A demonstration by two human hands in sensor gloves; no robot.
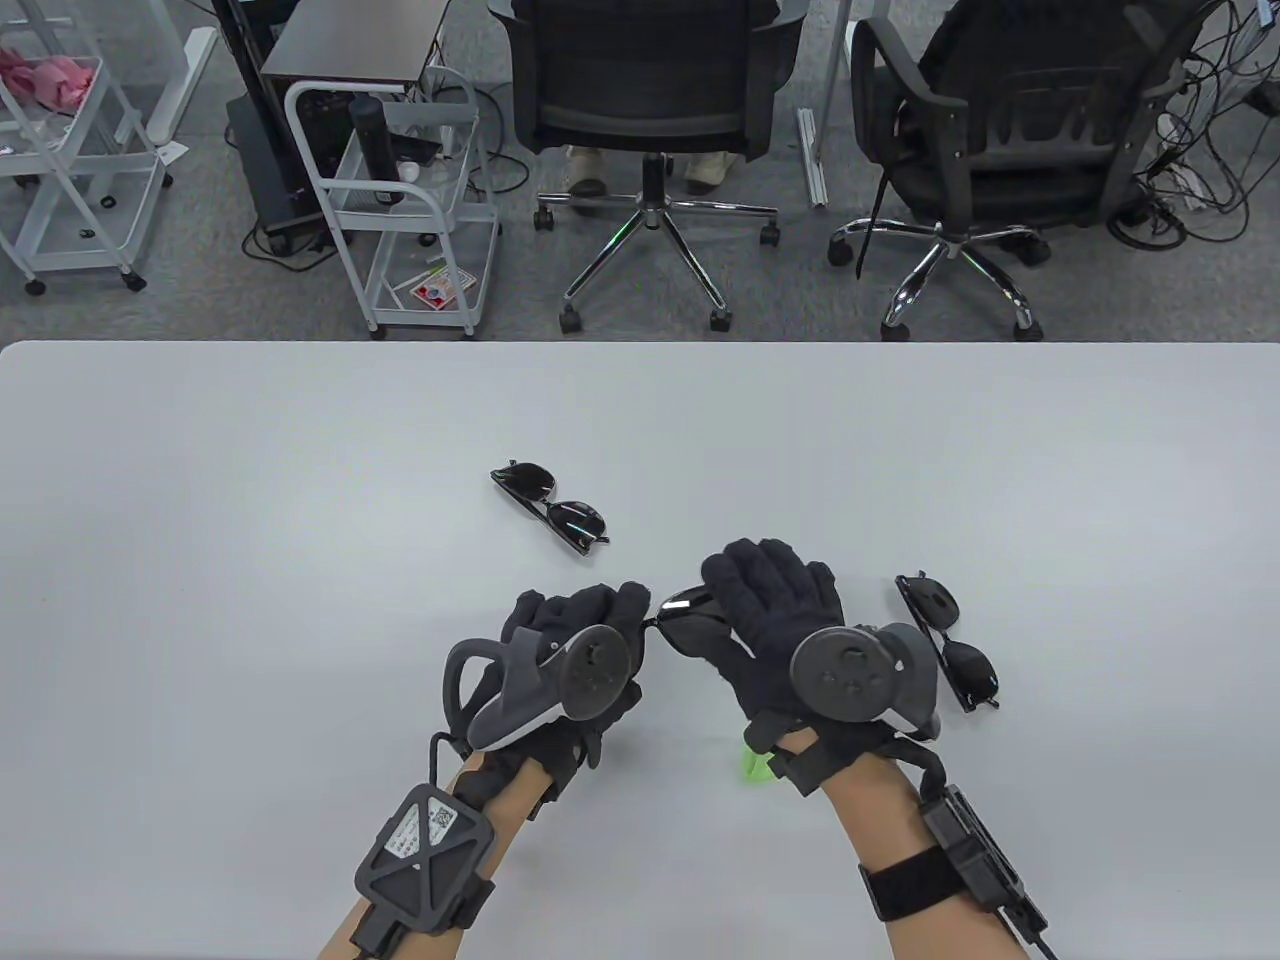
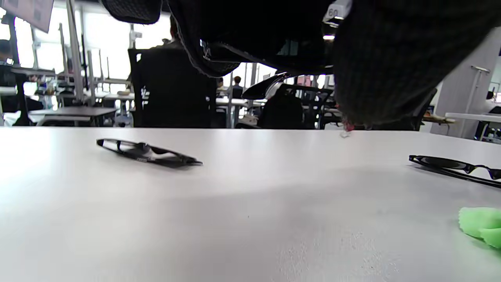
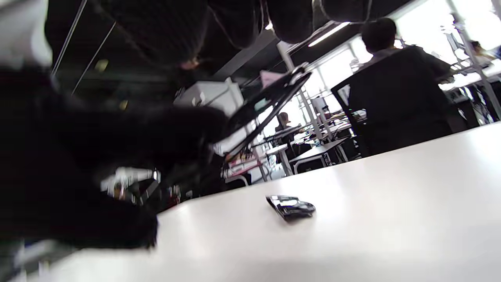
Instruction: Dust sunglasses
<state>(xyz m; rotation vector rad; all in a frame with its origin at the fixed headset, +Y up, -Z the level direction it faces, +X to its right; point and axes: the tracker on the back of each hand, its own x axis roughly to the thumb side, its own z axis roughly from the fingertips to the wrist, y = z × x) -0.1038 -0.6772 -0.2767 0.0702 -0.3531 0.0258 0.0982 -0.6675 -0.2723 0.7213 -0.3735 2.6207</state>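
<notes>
Sunglasses [image 1: 690,618] are being held off the table between both hands, left hand [image 1: 575,650] pinching one end while right hand [image 1: 775,610] is gripping the frame, seemingly steadying them for dusting.

You have three black sunglasses here: one folded pair [image 1: 550,506] lies flat mid-table, and another folded pair [image 1: 947,640] lies at the right. The third pair [image 1: 690,618] is raised off the table between your hands, and a green cloth [image 1: 757,766] lies below it.
</notes>
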